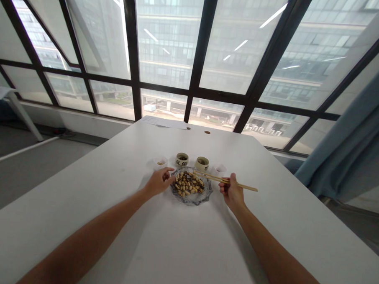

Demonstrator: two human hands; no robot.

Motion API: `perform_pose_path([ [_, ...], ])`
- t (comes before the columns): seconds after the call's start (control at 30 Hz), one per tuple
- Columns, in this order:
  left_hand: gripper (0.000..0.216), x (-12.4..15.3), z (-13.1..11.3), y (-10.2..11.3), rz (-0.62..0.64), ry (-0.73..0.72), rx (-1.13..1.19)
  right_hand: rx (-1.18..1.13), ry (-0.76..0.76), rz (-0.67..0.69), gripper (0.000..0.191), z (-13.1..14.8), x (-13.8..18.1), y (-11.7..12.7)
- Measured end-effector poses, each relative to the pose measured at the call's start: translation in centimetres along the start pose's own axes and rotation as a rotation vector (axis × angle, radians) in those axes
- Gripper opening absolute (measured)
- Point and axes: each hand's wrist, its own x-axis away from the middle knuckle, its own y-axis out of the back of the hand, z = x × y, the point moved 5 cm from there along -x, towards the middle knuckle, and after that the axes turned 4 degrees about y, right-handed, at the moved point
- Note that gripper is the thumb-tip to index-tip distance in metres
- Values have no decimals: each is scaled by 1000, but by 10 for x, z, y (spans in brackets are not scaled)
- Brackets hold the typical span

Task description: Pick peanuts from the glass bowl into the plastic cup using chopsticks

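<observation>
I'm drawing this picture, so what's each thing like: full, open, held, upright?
Glass bowl: upright, holding nuts
Chopsticks: held, tips over the bowl
Left hand: open, at the bowl
Right hand: closed on the chopsticks
Left cup: upright, dark contents
Right cup: upright, dark contents
Left white dish: a few bits inside
Right white dish: contents unclear
Window pane, upper left: open
Curtain: hanging

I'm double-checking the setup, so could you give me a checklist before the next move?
1. Chopsticks held in the right hand: ok.
2. Chopstick tips over the glass dish: ok, toward its far side.
3. Nut between the tips: cannot tell, too small.
4. Left hand touching the dish: cannot tell, it is at the left rim.
5. Left cup and right cup upright: ok.
</observation>
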Motion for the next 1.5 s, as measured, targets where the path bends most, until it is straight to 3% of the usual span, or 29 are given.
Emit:
perform_pose_path([
  [0.13,33,-3,-9,29,-329,-183,-258,47,150,59,58,7,7,-3],
  [0.27,60,-10,17,42,-464,-126,-353,158,341,131,57,17,20,-10],
  [0.47,72,-21,58,37,-369,50,-167,273,464,175,55,23,34,-18],
  [0.83,68,-17,39,37,-366,-97,-79,252,452,146,55,21,30,-15],
  [1.0,66,-16,37,36,-394,-54,0,248,440,129,55,23,31,-13],
  [1.17,66,-16,42,32,-398,42,103,129,327,88,60,20,27,-17],
  [1.27,67,-16,37,30,-381,-24,77,134,332,106,60,21,30,-31],
  [1.5,65,-14,28,27,-346,-113,19,338,592,329,52,31,46,-96],
])
